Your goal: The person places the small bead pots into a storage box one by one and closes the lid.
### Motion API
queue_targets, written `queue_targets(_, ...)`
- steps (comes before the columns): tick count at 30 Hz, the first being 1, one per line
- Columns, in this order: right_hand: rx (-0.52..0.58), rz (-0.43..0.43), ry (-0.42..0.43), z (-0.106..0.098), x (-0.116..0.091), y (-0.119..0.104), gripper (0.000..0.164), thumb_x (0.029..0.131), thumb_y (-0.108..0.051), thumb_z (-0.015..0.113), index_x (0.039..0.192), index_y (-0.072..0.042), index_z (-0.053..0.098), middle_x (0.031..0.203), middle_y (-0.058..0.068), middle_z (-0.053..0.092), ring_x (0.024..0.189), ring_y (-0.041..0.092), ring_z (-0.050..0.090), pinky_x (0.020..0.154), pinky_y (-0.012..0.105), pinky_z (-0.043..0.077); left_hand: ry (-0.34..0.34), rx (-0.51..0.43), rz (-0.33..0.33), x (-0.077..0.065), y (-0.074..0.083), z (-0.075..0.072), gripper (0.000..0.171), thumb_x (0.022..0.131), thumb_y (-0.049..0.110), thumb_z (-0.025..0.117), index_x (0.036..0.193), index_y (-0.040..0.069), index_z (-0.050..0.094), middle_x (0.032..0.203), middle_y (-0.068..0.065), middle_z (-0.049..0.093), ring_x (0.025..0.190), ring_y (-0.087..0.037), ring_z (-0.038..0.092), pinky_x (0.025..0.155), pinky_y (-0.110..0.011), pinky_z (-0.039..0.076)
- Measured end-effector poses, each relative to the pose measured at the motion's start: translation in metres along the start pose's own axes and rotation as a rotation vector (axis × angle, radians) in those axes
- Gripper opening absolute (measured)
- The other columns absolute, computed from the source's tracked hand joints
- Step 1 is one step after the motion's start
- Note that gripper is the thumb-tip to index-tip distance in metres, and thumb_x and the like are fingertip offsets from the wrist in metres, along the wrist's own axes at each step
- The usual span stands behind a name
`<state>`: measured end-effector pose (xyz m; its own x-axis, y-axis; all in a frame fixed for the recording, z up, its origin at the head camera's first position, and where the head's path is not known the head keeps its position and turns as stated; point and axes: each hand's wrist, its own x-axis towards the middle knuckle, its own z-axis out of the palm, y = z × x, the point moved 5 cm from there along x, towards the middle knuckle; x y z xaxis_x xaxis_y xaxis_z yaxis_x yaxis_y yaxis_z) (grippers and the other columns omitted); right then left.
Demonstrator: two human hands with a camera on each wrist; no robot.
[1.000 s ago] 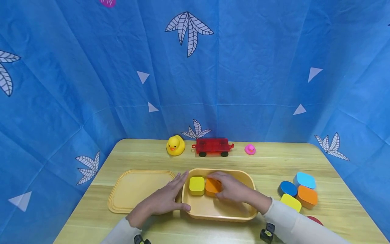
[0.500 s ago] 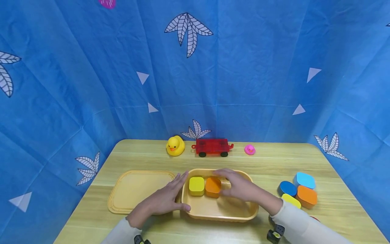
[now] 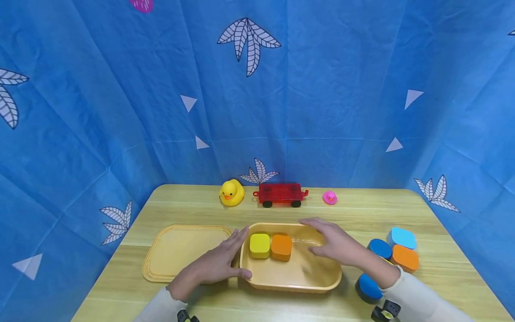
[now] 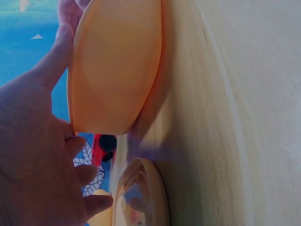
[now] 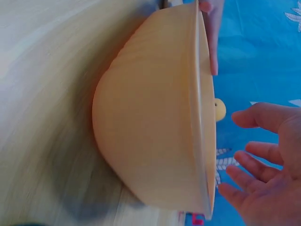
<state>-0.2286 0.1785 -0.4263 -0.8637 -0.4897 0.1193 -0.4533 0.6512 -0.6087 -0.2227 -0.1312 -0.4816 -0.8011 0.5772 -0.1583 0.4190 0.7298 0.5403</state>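
A pale orange bin (image 3: 291, 281) stands in the middle of the table in the head view. Inside it, a yellow block (image 3: 259, 246) and an orange block (image 3: 281, 247) sit side by side at the left. My left hand (image 3: 215, 264) rests along the bin's left end, thumb and fingers spread along the rim; the left wrist view shows its thumb (image 4: 55, 59) on the rim. Over the bin's right end is my right hand (image 3: 335, 243), fingers apart and nothing between them. From the side, the right wrist view shows the same loosely spread hand (image 5: 268, 174) just above the rim.
A matching lid (image 3: 183, 252) lies left of the bin. Right of it are blue (image 3: 380, 248), light blue (image 3: 402, 238) and orange (image 3: 404, 257) blocks, plus a blue round block (image 3: 368, 288) by the right wrist. Behind stand a yellow duck (image 3: 232, 192), red wagon (image 3: 280, 193) and pink duck (image 3: 330, 197).
My right hand has let go of the orange block in the bin and moved right, toward the bin's right end. A blue round block has come into view by the wrist. The left hand stays put.
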Motion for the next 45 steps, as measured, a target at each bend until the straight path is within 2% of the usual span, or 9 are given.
queue_targets(6,-0.002,0.037,0.028,-0.014,-0.013,0.007,0.065,0.088,-0.015,0.081,0.147,-0.006,0.055,0.149,0.017,0.056,0.134,0.044,0.053,0.105,0.063,0.047,-0.005,-0.002,-0.009,0.000,0.000,0.001,0.113,0.088,0.067,0.068,0.167,0.029,-0.003,0.174,0.003,0.004,0.160,-0.028,0.007,0.119,-0.064,0.029)
queue_targets(14,-0.028,0.083,0.065,-0.033,-0.031,0.020,0.067,0.088,-0.010,0.081,0.149,-0.007,0.053,0.151,0.019,0.053,0.137,0.047,0.049,0.104,0.065,0.047,-0.005,0.004,-0.002,0.000,0.001,0.001,0.113,0.088,0.067,0.069,0.167,0.029,-0.002,0.174,0.004,0.004,0.160,-0.028,0.007,0.124,-0.058,0.022)
queue_targets(20,-0.055,0.089,0.112,-0.049,-0.046,0.033,0.068,0.088,-0.017,0.083,0.149,-0.008,0.053,0.149,0.020,0.054,0.134,0.049,0.051,0.100,0.068,0.047,-0.005,0.005,-0.002,-0.001,0.001,0.001,0.112,0.089,0.066,0.069,0.167,0.029,-0.002,0.174,0.005,0.004,0.160,-0.026,0.006,0.126,-0.056,0.018)
queue_targets(29,-0.064,0.165,0.119,-0.071,-0.069,0.058,0.073,0.091,-0.024,0.080,0.153,-0.006,0.047,0.151,0.025,0.050,0.136,0.052,0.046,0.100,0.071,0.046,0.004,0.012,-0.004,0.000,0.000,0.002,0.113,0.088,0.067,0.069,0.167,0.029,-0.002,0.174,0.004,0.005,0.160,-0.027,0.007,0.125,-0.056,0.019)
queue_targets(32,-0.078,0.198,0.115,-0.078,-0.074,0.069,0.075,0.091,-0.028,0.081,0.153,-0.004,0.046,0.151,0.029,0.048,0.130,0.051,0.050,0.097,0.068,0.048,0.002,0.007,-0.005,-0.001,0.001,0.001,0.113,0.088,0.067,0.069,0.167,0.029,-0.002,0.174,0.003,0.005,0.160,-0.028,0.007,0.126,-0.056,0.018)
queue_targets(36,-0.065,0.252,0.108,-0.085,-0.082,0.088,0.078,0.091,-0.028,0.081,0.154,0.000,0.043,0.152,0.033,0.044,0.130,0.054,0.046,0.097,0.071,0.046,-0.002,0.000,-0.013,-0.001,0.001,0.001,0.113,0.088,0.067,0.069,0.167,0.030,-0.002,0.174,0.003,0.005,0.160,-0.027,0.007,0.125,-0.057,0.019)
queue_targets(39,-0.059,0.286,0.107,-0.091,-0.088,0.103,0.078,0.092,-0.028,0.079,0.154,0.002,0.042,0.153,0.035,0.041,0.135,0.060,0.038,0.098,0.078,0.039,-0.004,-0.001,-0.013,0.000,0.001,0.001,0.113,0.088,0.067,0.069,0.167,0.030,-0.002,0.174,0.004,0.005,0.160,-0.027,0.007,0.125,-0.058,0.020)
queue_targets(45,-0.075,0.326,0.102,-0.101,-0.100,0.136,0.077,0.096,-0.032,0.074,0.153,0.007,0.039,0.151,0.039,0.039,0.130,0.064,0.038,0.094,0.080,0.039,-0.003,0.005,-0.008,-0.001,0.001,0.000,0.112,0.088,0.067,0.069,0.167,0.030,-0.002,0.174,0.005,0.005,0.160,-0.026,0.007,0.124,-0.058,0.021)
